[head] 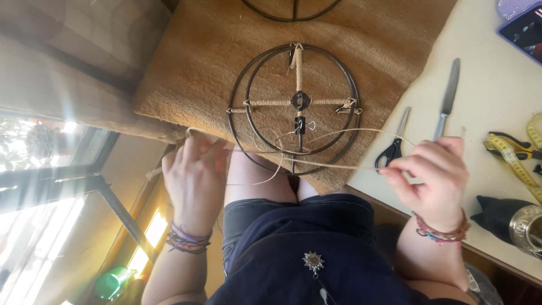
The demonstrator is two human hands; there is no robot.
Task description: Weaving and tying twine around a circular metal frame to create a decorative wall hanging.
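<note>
A: Starting from the left, what do you see at the hands?

B: My left hand (195,181) hangs off the near left corner of the brown mat (186,73). Its grip is curled shut on one end of a pale fibre strand (316,164), as far as I can tell; the fingertips are partly hidden.

A: And the frame?

B: The round wire frame (293,107) lies flat on the mat, just beyond both hands and between them. Three of its spokes are already wrapped with fibre. A small black clip (300,125) sits on the near spoke, which is bare.

A: The right side?

B: My right hand (432,175) is over the near edge of the worktop (485,73), pinching the same strand tight between thumb and fingers. Scissors (392,148), a knife (447,99) and a yellow measuring tape (516,164) lie beside it.

A: How to do it well?

B: I think the strand must stay taut and untwisted between both grips, so each turn lies close against the last one.
</note>
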